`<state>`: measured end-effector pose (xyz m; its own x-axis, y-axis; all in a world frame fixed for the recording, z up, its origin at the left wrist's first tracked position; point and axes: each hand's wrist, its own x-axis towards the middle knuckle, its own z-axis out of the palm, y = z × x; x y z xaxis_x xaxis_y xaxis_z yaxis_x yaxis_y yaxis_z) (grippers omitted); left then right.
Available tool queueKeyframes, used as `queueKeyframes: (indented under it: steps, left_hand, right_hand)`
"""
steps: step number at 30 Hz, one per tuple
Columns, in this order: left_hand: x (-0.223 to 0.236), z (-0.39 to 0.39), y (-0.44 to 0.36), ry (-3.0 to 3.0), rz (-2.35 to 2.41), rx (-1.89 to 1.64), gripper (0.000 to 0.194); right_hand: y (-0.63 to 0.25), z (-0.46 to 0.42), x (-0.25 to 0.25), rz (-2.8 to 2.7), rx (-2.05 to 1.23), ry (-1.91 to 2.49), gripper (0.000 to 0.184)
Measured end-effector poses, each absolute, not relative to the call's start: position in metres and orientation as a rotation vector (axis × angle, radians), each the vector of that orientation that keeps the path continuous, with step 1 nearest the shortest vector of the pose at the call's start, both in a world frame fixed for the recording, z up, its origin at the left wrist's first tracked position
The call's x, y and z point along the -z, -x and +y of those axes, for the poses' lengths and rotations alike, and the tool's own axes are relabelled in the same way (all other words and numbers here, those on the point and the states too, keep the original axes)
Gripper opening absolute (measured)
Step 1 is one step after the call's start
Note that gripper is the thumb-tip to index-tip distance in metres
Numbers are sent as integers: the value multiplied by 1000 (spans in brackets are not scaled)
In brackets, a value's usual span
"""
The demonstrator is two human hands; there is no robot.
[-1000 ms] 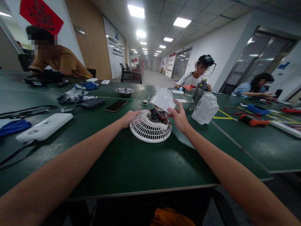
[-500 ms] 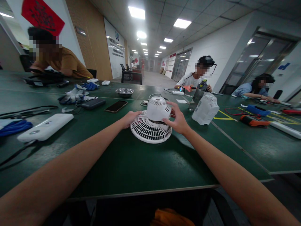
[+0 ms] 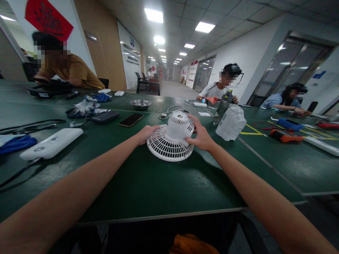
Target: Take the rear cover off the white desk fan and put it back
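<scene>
A white fan grille (image 3: 169,151) lies face down on the green table in front of me. On top of it sits the white motor cover (image 3: 180,127), slotted along its sides, with a round opening at its top. My left hand (image 3: 148,134) grips the grille's rim at its left side; part of the fingers is hidden. My right hand (image 3: 199,135) is wrapped round the right side of the motor cover, thumb in front and fingers behind. To the right stands a white slotted housing (image 3: 231,122), apart from both hands.
A phone (image 3: 131,120), a metal bowl (image 3: 140,103) and a white cable (image 3: 172,109) lie beyond the fan. Left are a white power bank (image 3: 51,143) and gloves (image 3: 84,107). A bottle (image 3: 224,106) and an orange multimeter (image 3: 286,136) are right. Several people sit around the table.
The motor cover has tilted, so its top opening faces me more. The dark gap between it and the grille no longer shows. My left hand has stayed on the rim.
</scene>
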<state>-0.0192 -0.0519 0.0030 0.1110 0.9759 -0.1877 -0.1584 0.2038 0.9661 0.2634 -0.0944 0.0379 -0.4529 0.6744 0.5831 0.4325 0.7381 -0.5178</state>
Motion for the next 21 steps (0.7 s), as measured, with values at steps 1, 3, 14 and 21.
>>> queueKeyframes:
  steps: [1, 3, 14, 21]
  left_hand:
    - [-2, -51, 20, -1014, 1108, -1070, 16]
    - [-1, -51, 24, -1144, 1181, -1071, 20]
    - [-25, -79, 15, -2458, 1024, -1013, 65]
    - [-37, -89, 9, -2535, 1080, -971, 67]
  right_hand:
    - [-264, -95, -38, -2124, -374, 846, 94]
    - [-264, -96, -38, -2134, -368, 869, 94]
    - [-259, -96, -35, -2095, -457, 869, 98]
    - [-255, -104, -39, -2117, -419, 865, 95]
